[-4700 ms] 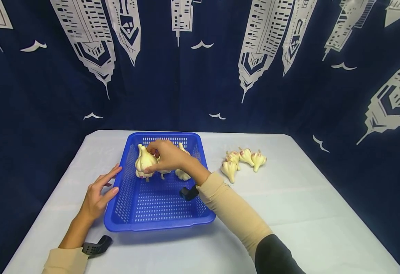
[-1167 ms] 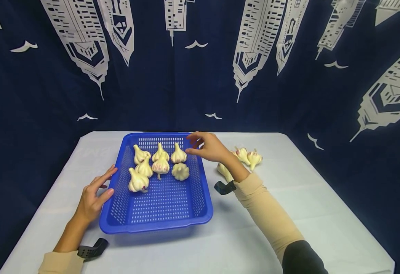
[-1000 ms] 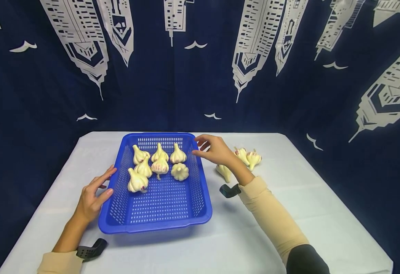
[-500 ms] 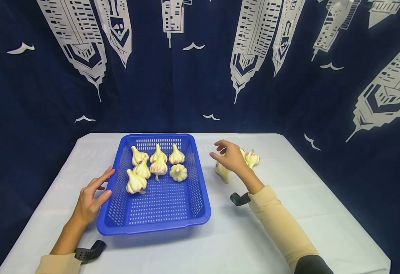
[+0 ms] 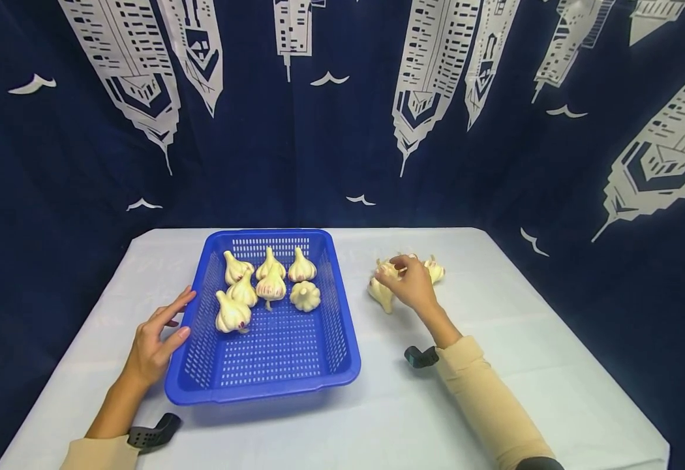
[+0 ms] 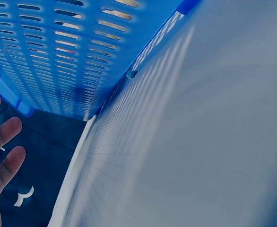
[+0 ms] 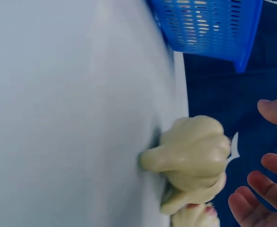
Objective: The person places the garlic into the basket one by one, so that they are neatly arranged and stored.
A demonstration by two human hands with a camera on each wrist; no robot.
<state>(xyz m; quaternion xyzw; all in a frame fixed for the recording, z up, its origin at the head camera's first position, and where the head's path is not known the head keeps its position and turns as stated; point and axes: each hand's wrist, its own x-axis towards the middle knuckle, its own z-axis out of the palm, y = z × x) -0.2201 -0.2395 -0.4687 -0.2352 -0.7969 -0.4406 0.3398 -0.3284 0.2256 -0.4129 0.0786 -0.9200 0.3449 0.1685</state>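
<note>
Right hand (image 5: 413, 285), right of centre: fingers parted over pale, purple-flecked garlic bulbs (image 5: 381, 297). Left hand (image 5: 151, 346) relaxed against blue perforated plastic basket (image 5: 263, 390), left. Best pinch one bulb's round body, sparing neighbours.

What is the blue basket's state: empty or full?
Partly filled: seven garlic bulbs sit inside the blue basket, its near part bare.

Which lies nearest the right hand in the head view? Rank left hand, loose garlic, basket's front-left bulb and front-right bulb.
1. Loose garlic: on the table, by the right hand.
2. Front-right bulb: inside the basket, right side.
3. Front-left bulb: inside too, left side.
4. Left hand: at the basket's left rim.
</note>
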